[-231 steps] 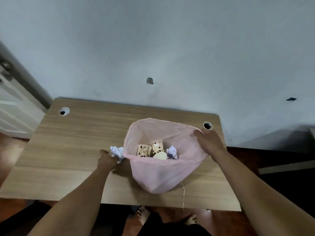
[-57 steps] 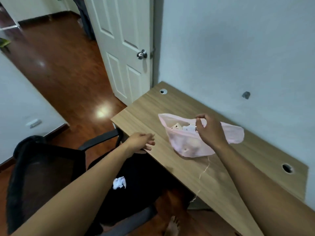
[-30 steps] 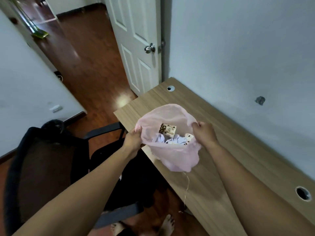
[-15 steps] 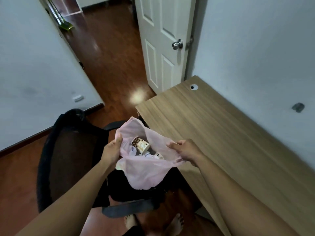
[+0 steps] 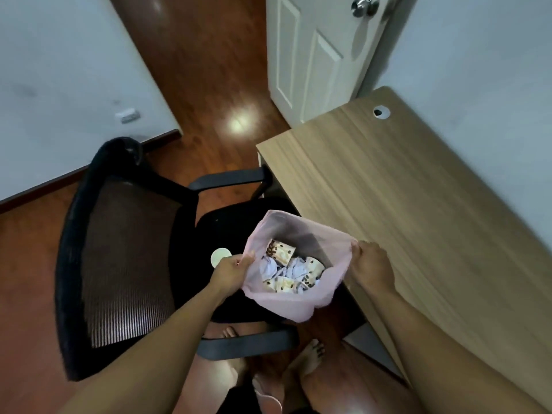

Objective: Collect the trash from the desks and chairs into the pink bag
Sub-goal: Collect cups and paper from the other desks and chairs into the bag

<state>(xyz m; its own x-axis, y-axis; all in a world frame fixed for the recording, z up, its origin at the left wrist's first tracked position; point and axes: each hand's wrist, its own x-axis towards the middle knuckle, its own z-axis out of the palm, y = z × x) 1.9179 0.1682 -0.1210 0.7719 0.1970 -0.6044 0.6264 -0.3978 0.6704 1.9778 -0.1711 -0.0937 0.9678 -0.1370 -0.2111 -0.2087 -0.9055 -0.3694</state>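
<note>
In the head view, the pink bag (image 5: pixel 286 303) was held open above the seat of the black chair (image 5: pixel 119 249). Its rim was pinched by the left hand (image 5: pixel 231 268) and gripped by the right hand (image 5: pixel 370 264). Spotted wrappers (image 5: pixel 279 251) and crumpled white paper (image 5: pixel 268 268) were seen inside. 1 round white disc (image 5: pixel 219 256) lay on the chair's seat. The table (image 5: pixel 418 204) stood just beside the chair.

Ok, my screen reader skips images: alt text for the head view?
A person's left hand and right hand hold a pink bag open over a black office chair, beside a wooden desk. Inside lie spotted wrappers and crumpled paper.
</note>
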